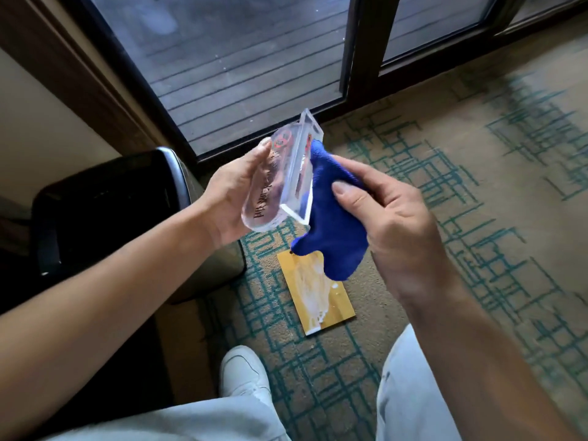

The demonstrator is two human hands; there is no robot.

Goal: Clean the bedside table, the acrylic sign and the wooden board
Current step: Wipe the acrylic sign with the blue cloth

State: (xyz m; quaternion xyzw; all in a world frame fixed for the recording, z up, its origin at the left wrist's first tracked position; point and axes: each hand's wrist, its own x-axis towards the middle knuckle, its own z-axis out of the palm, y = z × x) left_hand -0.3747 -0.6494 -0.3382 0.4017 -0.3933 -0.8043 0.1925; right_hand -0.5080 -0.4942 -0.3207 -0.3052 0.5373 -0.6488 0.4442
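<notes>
Right hand (391,224), right of centre, curled around a bunched blue cloth (331,224), thumb laid on top to pin the fabric, cloth pressed against the near clear face of the sign (286,176) — held that way, apparently, to rub the panel while keeping a firm wad behind the fingers. Left hand (235,192), just left of centre, cupped under and behind the sign, fingers curved round its far edge, thumb tip up near the top corner; seemingly bracing the piece against the cloth's push. Sign itself lifted clear of any surface, tilted, folded edge toward the middle of the frame, dark lettering and a red round mark showing through the plastic; raised like this probably to reach both faces and catch the window light on smears. Below the cloth, lower centre, the board (318,294) flat on the patterned carpet (477,202), pale streaks across its yellow face, likely parked there to await its turn. At left, a dark glossy bin (111,205), beside the wall. Bedside table possibly the dark mass at the lower left edge; cannot tell. White shoe (243,370) and pale trouser legs at the bottom edge. Glass door (238,58) across the top.
</notes>
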